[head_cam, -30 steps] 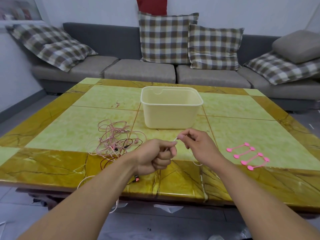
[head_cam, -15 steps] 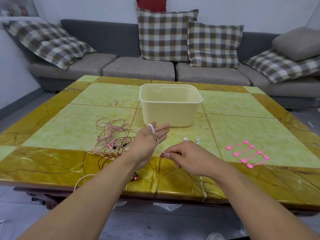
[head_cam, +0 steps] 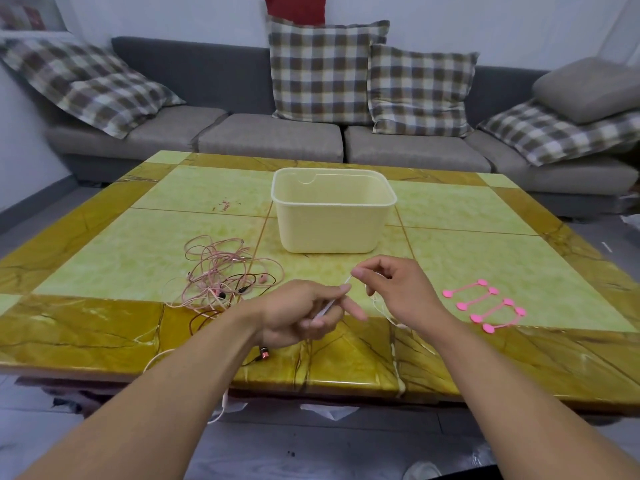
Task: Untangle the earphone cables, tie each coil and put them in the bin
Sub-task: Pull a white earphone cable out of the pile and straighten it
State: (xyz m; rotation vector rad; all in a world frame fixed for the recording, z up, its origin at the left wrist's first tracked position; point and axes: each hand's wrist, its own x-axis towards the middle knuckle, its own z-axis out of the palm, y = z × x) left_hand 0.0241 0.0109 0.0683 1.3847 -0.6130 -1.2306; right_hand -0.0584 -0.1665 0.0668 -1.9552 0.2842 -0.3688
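**Head view: white cable stretched between both hands**

I watched the person's left hand (head_cam: 304, 315) curl its fingers around a thin white earphone cable (head_cam: 331, 304), while the right hand (head_cam: 394, 292) pinched the same cable between thumb and forefinger, just above and to the right. The short stretch between them ran taut; more of it trailed down under the right hand to the table edge.

I saw the tangled pink and dark earphone cables (head_cam: 221, 275) heaped on the green-and-yellow marble-patterned table (head_cam: 467, 244), just left of the left hand. The pale yellow plastic bin (head_cam: 332, 220) stood behind both hands, near the middle of the table. Four pink silicone cable ties (head_cam: 485, 306) lay right of the right hand.
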